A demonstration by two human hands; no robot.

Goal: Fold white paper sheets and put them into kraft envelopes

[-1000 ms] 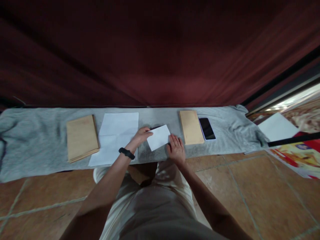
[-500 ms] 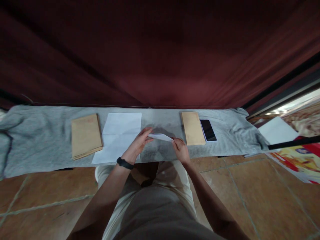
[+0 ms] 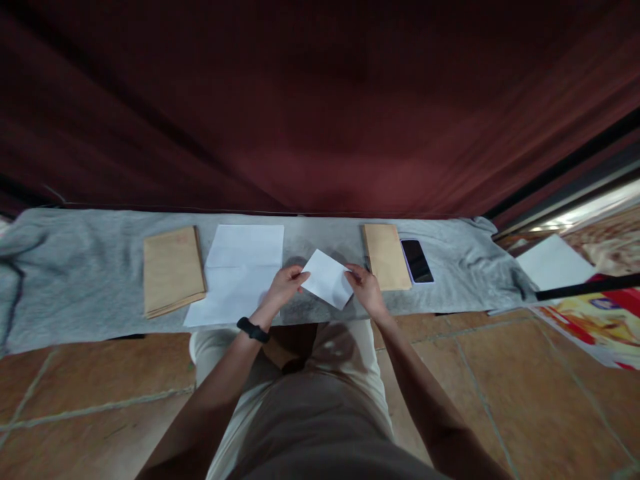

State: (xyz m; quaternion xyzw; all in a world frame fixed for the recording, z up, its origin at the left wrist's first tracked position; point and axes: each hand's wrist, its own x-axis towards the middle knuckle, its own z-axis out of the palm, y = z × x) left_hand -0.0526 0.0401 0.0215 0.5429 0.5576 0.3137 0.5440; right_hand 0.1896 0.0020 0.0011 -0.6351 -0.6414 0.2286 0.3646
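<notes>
Folded white paper (image 3: 327, 278) held over grey cloth (image 3: 75, 280): left hand (image 3: 284, 285) fingers pinch its left edge, right hand (image 3: 367, 289) fingers pinch its right edge. Flat white sheet (image 3: 240, 267) to its left, brown envelope (image 3: 385, 256) and phone (image 3: 416, 260) right.

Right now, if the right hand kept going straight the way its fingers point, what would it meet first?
The right hand points up and left across the folded white paper it grips, so past the paper it would probably meet the left hand on the far edge; depth is unclear.
</notes>
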